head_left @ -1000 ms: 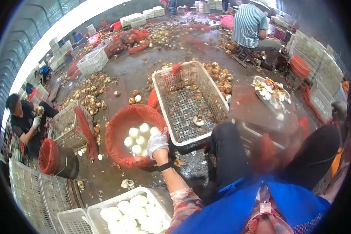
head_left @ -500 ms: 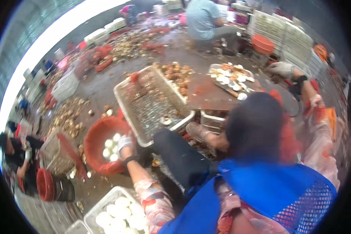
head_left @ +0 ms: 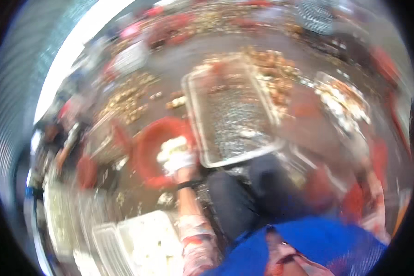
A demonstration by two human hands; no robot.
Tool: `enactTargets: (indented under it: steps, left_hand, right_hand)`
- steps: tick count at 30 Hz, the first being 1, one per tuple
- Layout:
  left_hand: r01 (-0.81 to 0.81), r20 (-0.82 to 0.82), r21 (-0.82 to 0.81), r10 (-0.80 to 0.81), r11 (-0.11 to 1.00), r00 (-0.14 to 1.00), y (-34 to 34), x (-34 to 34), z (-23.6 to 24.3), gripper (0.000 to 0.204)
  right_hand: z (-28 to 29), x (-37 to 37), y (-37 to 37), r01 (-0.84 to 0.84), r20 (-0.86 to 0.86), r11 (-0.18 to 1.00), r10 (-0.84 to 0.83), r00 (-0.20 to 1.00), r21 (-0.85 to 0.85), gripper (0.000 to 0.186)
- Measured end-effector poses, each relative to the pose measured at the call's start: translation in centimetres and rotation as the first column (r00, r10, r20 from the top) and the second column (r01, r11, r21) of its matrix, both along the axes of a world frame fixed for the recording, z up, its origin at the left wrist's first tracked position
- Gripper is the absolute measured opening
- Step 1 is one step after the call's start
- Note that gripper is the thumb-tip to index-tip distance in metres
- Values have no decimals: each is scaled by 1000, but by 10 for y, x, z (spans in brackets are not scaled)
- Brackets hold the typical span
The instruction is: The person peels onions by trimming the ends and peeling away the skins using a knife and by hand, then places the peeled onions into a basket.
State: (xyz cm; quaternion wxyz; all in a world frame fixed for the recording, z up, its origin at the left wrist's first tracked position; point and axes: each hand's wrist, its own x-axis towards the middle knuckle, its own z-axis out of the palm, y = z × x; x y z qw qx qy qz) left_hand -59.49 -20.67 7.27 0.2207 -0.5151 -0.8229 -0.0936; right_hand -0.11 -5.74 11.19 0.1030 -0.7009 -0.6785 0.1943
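My left hand [head_left: 181, 163], in a white glove, reaches into the red basin [head_left: 145, 172]. It is at the white rounded pieces [head_left: 172, 147] there, which look like peeled onions. Motion blur hides its fingers and anything in them. My right hand [head_left: 357, 143] is smeared at the near edge of a tray [head_left: 367, 110] of white and brown pieces, on a brown board [head_left: 303, 122]. Whether that hand holds anything is not visible. Between the two hands lies a large pale crate [head_left: 204, 164] with a wet, speckled bottom.
A white crate [head_left: 117, 234] with white pieces stands by my left forearm. Brown heaps [head_left: 126, 96] lie on the floor beyond the basin, and more [head_left: 276, 73] beside the large crate. Another person [head_left: 55, 138] is at the left; one in a striped top [head_left: 315, 18] sits far right.
The view has swung, shifting the basin and crate rightward. My left hand has moved deeper over the white pieces. My right hand has come from beyond the tray's right side to its near edge.
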Motion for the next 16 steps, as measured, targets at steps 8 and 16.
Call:
enactTargets:
  steps: [8,16]
  left_hand:
    - [-104,662,-411,375,906,649,14,13,21,68]
    - [-73,707,37,26,997,707,-48,49,89,59]
  right_hand:
    - [-106,3,85,-306,351,905,194,916,297,49]
    - [-116,25,131,-410,239,910,411,880,-56,63]
